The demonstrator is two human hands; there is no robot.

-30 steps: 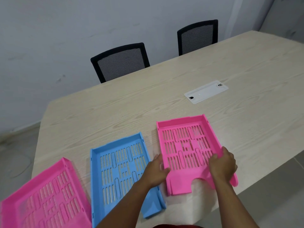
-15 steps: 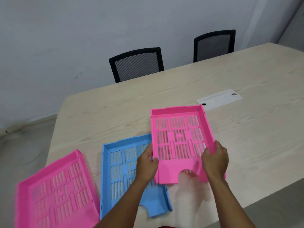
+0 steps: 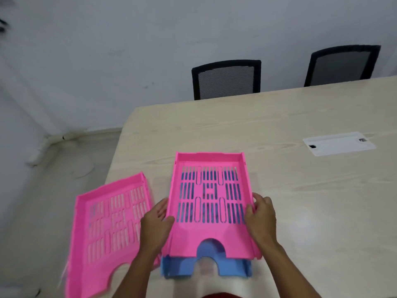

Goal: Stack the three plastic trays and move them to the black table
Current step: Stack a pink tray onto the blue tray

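head | pink tray [image 3: 209,211] over blue tray [image 3: 206,268] | both hands' fingers [image 3: 256,200] clasp its sides

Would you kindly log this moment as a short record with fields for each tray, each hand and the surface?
held tray: pink slotted plastic tray, over the blue one
lower tray: blue slotted plastic tray, front edge showing beneath
spare tray: second pink slotted plastic tray, apart to the left, unstacked
left hand: grips held tray's left side
right hand: grips held tray's right side
surface: light wooden table
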